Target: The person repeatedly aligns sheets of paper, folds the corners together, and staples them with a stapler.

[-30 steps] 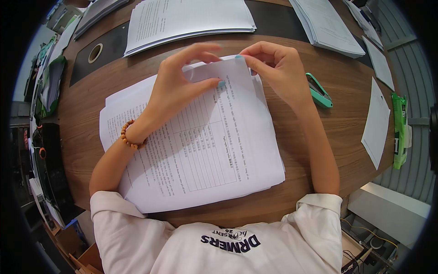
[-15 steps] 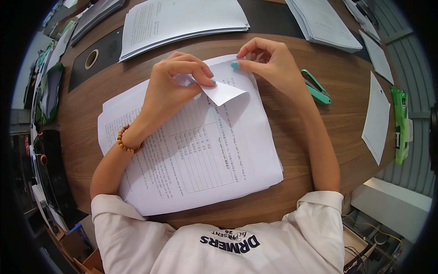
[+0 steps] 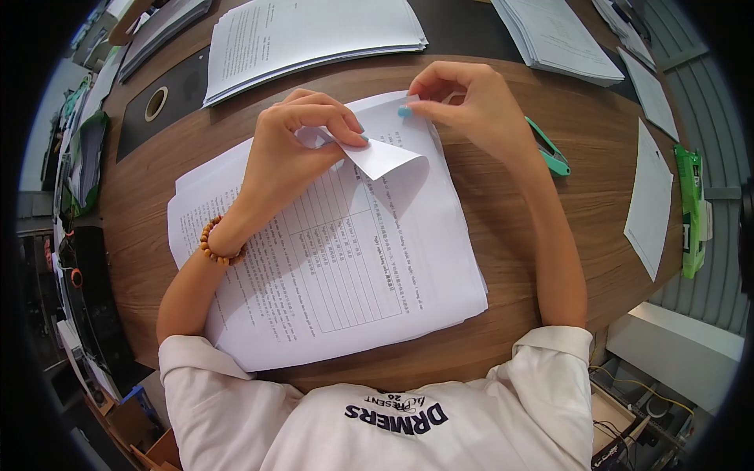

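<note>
A stack of printed paper sheets, with text and a table on the top page, lies on the desk in front of me. My left hand, a wooden bead bracelet at its wrist, pinches a sheet whose corner is curled over, showing its blank white underside. At the stack's top right corner, thumb and forefinger of my right hand are closed on the paper edge. Beside my right wrist lies a teal handheld tool, partly hidden by the wrist; its kind is unclear.
Beyond my hands lies another paper stack, with a further stack at the far right. A tape roll sits at the far left. A loose sheet and a green packet lie along the right desk edge.
My right hand has shifted slightly at the paper's top corner, its fingers drawn a little closer together. The left hand and the curled sheet look almost unchanged.
</note>
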